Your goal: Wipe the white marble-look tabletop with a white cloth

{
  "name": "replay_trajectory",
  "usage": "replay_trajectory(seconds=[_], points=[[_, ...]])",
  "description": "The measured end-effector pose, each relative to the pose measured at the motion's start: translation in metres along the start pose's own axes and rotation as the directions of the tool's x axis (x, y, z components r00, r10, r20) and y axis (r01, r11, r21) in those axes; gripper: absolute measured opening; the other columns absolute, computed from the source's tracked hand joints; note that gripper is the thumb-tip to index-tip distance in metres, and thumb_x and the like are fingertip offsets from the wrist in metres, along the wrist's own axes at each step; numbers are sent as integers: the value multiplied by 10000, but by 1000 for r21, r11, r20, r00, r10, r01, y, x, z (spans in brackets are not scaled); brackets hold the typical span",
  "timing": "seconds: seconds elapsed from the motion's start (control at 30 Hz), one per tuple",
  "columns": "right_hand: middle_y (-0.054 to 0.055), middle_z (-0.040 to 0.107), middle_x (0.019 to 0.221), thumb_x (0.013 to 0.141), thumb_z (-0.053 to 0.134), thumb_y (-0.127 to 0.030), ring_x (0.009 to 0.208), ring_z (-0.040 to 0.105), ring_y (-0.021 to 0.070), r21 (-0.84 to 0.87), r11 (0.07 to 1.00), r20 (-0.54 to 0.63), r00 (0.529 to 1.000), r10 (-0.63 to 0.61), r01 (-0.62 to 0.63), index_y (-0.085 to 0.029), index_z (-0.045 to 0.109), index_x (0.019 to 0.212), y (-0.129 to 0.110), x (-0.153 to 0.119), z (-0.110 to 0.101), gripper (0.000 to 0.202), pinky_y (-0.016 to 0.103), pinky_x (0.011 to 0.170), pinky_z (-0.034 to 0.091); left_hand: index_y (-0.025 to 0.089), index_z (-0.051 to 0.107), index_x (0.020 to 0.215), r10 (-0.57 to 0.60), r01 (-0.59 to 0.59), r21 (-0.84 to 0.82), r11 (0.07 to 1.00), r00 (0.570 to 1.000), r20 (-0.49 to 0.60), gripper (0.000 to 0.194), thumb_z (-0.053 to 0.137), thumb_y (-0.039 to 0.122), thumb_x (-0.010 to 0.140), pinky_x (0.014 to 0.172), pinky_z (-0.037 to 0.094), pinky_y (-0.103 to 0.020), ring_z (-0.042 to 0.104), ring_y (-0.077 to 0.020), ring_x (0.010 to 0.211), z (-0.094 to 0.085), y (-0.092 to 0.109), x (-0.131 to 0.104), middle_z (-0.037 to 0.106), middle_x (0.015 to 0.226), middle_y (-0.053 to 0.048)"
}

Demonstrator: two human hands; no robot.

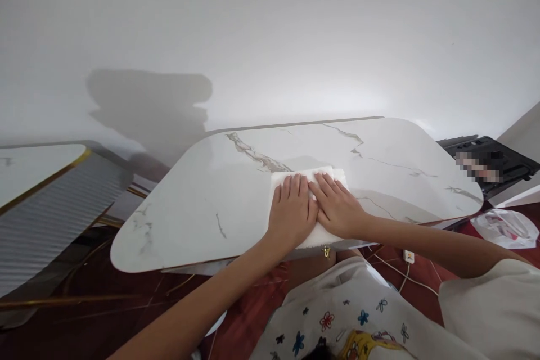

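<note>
Head view is showing both hands lying flat, fingers spread in no pinching grip, left hand [291, 211] and right hand [337, 208] side by side and touching atop the folded white cloth [310, 180], which is resting near the marble tabletop's [189, 202] front edge, directly beneath them.

A white folded cloth [313, 180] lies flat on the marble-patterned counter [189, 202], near its front edge and a little right of centre. It looks soft and thick, roughly rectangular, one short end reaching the counter's rim. Much of its middle is covered by two flat palms.
</note>
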State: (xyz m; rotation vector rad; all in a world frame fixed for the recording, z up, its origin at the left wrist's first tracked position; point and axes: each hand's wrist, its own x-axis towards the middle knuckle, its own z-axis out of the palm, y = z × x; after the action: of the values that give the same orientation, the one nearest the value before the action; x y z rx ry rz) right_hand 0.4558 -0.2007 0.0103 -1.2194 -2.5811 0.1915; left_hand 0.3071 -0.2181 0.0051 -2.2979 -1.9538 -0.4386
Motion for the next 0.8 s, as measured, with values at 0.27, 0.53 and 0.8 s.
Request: replay_trajectory(seconds=[0.27,0.53,0.8], points=[[71,239,1602,963,348,-369,1479,175,258,-25,998,-11,998,65,-65,-224,304,1522,28,-39,-9,580,496,1183,256,169,384,1458,111,-114,-121,986,993,-31,563,343,347,925,1165,274,-498,332,-299,1418,6,35,-3,428,1499,-116],[83,276,1590,976,341,-401,1469,216,263,-23,998,-2,998,60,-60,-219,327,1512,53,-20,-10,567,488,1170,262,187,419,1432,184,-185,-144,972,983,-16,516,298,286,940,1167,269,-455,351,-250,1410,13,24,22,441,1495,-82],[114,282,1586,994,324,-354,1466,222,281,-19,999,-7,999,33,-34,-174,340,1507,117,67,-9,544,499,1168,233,148,515,1300,105,-112,-123,986,992,-67,423,372,190,903,1146,268,-440,389,-277,1354,30,18,118,521,1401,-118]])
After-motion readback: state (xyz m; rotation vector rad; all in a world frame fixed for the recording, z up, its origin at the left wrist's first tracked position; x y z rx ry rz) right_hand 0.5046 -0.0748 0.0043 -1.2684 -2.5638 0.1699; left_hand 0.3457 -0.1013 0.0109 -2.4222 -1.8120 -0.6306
